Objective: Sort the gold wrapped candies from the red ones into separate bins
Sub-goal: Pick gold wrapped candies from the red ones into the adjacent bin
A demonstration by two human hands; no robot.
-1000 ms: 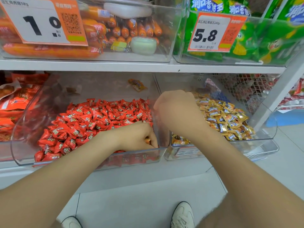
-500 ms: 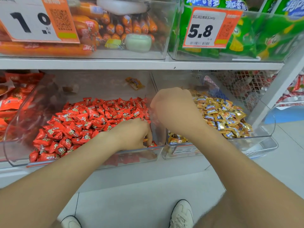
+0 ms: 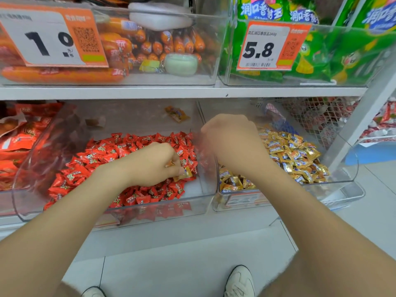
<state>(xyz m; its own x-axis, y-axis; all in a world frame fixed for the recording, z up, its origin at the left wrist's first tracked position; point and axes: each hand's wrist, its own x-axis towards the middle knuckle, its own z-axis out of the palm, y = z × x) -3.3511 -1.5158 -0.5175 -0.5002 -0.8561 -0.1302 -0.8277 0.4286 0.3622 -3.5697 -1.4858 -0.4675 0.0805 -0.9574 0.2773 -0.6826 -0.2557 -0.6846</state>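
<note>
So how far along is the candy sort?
Mostly done: the red bin holds almost only red candies, and the gold bin shows only gold candies. In hand: the left hand pinches one gold candy among the red ones. Left: a stray gold wrapper at the back of the red bin. The right hand is curled between the bins; I cannot tell if it holds anything.

Both bare forearms reach forward and converge. The left hand point(image 3: 153, 165) lies knuckles-up, its fingers point(image 3: 177, 161) pinching a small gold-wrapped candy point(image 3: 186, 173). The right hand point(image 3: 232, 139) sits higher, its back to the camera, fingers curled under (blurred, whatever they hold is hidden).
</note>
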